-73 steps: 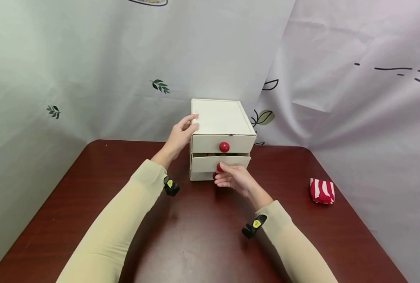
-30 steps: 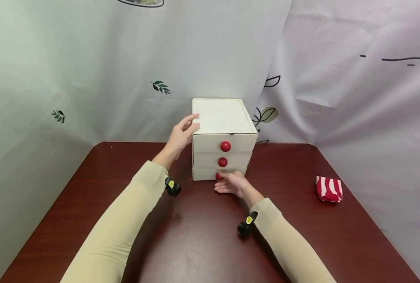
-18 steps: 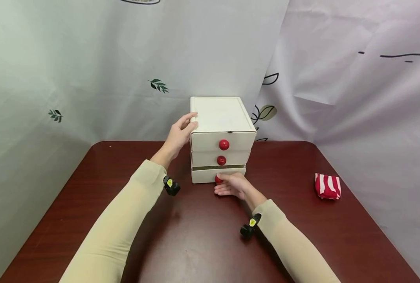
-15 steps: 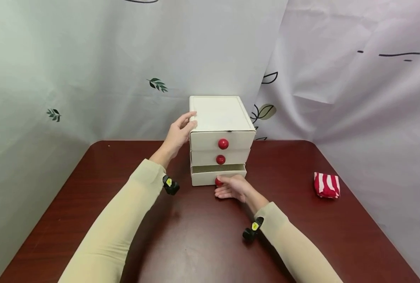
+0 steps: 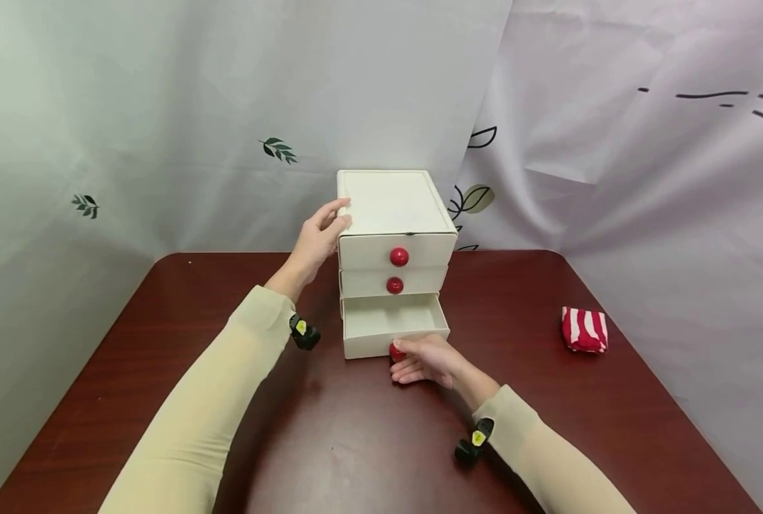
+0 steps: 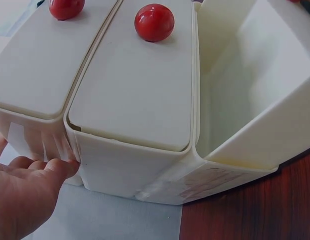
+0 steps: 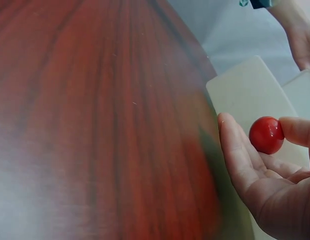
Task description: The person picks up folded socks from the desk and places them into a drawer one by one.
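A white cabinet (image 5: 390, 203) with three stacked drawers and red round knobs stands at the back of the table. Its bottom drawer (image 5: 365, 347) is pulled out, and the visible inside is bare. My right hand (image 5: 429, 360) pinches that drawer's red knob (image 7: 266, 135) between thumb and fingers. At the cabinet's upper left edge, my left hand (image 5: 317, 239) grips the side, fingertips over the top. In the left wrist view the left hand (image 6: 32, 192) lies against the cabinet's side wall. Top and middle drawers are closed.
A folded red-and-white striped cloth (image 5: 584, 329) lies near the right edge of the dark red wooden table (image 5: 355, 442). Behind the table hangs a pale curtain (image 5: 195, 107) with leaf prints.
The middle drawer, ajar at first, was pushed in. My right hand moved down to the bottom knob and drew that drawer out toward me. The left hand stayed on the cabinet.
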{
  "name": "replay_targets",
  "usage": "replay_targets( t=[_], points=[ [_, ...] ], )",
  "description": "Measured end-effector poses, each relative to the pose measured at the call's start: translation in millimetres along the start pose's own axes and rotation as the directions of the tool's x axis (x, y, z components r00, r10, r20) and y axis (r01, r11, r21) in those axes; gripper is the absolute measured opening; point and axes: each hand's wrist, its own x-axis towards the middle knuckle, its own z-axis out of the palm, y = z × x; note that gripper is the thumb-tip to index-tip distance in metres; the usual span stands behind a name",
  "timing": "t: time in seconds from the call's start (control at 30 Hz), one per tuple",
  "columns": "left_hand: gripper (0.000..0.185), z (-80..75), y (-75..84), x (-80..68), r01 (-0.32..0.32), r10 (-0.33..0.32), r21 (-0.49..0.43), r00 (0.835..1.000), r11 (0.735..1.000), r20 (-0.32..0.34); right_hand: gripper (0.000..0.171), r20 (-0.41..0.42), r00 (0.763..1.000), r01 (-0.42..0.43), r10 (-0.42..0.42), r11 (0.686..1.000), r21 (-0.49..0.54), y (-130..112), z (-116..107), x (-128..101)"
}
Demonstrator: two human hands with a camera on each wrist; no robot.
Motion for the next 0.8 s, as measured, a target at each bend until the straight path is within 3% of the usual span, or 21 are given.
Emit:
replay_targets(
  t=[0.47, 0.8],
  points=[
    [0.044, 0.3, 0.7, 1.7, 0.026, -0.026, 0.008, 1.0, 1.0, -0.012, 0.041, 0.039, 0.999, 0.036, -0.034, 0.999, -0.035, 11, 5, -22],
    [0.045, 0.6, 1.1, 0.6, 0.032, -0.032, 0.006, 0.999, 0.999, 0.01, 0.044, 0.04, 0.997, 0.071, -0.066, 0.987, -0.142, 3, -25, -50]
  ],
)
